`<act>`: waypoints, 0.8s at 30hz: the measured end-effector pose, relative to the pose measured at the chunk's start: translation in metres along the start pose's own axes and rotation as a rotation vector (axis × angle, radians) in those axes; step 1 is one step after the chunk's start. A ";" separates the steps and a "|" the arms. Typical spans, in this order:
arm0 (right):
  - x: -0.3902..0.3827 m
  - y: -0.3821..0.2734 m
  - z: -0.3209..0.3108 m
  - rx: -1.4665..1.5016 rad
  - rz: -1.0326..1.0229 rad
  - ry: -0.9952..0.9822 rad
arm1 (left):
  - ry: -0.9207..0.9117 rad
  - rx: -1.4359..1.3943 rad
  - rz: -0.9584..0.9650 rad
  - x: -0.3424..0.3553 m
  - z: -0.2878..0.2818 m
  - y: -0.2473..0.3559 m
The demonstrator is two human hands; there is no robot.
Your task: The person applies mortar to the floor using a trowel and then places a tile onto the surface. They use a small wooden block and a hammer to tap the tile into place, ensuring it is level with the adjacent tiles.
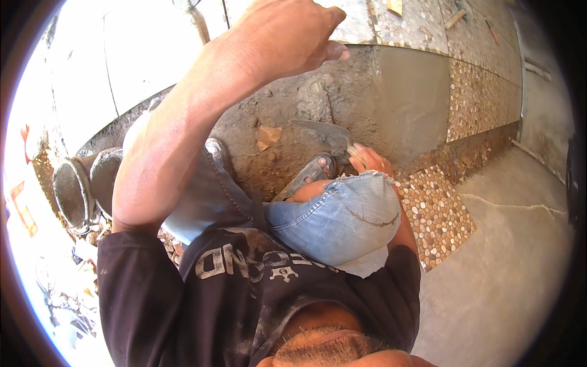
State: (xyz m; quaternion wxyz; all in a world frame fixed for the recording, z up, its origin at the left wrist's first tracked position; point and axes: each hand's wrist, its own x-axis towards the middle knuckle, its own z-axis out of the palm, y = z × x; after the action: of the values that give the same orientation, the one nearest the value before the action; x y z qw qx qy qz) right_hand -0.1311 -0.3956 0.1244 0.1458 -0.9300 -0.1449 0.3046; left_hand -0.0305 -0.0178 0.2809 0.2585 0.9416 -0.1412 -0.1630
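My left arm (183, 128) stretches across the upper left, and my left hand (299, 33) is raised over the edge of the tiled floor. Its thumb and one finger stand apart with nothing visible between them; the other fingers are hidden. Down by my bent right knee, my right hand (373, 160) is closed round the handle of a trowel (327, 131). The grey blade points left, low over rough, wet-looking mortar (315, 101). Just beyond the trowel lies a smoothed grey rectangle of mortar (413, 92), bordered by pebble-patterned tiles (480, 98).
A pebble-patterned tile (437, 214) lies right of my knee on the concrete floor (507, 257). Two mortar-stained buckets (72, 192) stand at the left. A brown scrap (269, 137) lies near my sandalled foot (315, 171). Small wooden pieces (455, 19) rest on the far tiles.
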 end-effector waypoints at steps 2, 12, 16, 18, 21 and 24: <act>0.020 0.011 0.004 -0.024 0.030 -0.006 | 0.007 0.010 -0.001 0.001 0.004 0.003; -0.032 0.019 0.027 0.562 0.442 0.310 | -0.058 0.016 -0.020 0.000 0.004 0.006; -0.054 -0.030 0.043 0.944 0.559 0.261 | -0.176 0.008 -0.045 0.005 -0.008 0.020; -0.049 -0.055 0.052 1.060 0.548 0.197 | -0.035 0.039 -0.024 0.005 0.004 0.013; -0.040 -0.079 0.061 1.158 0.513 0.127 | 0.257 0.092 0.055 0.006 0.042 -0.003; -0.037 -0.085 0.065 1.177 0.494 0.099 | 0.234 0.090 0.046 0.007 0.040 -0.002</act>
State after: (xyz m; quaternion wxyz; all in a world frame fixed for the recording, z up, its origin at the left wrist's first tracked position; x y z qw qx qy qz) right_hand -0.2148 -0.3189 0.1249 0.5642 -0.7133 0.2722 0.3144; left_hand -0.0386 -0.0364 0.2458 0.2344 0.9613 -0.1389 -0.0397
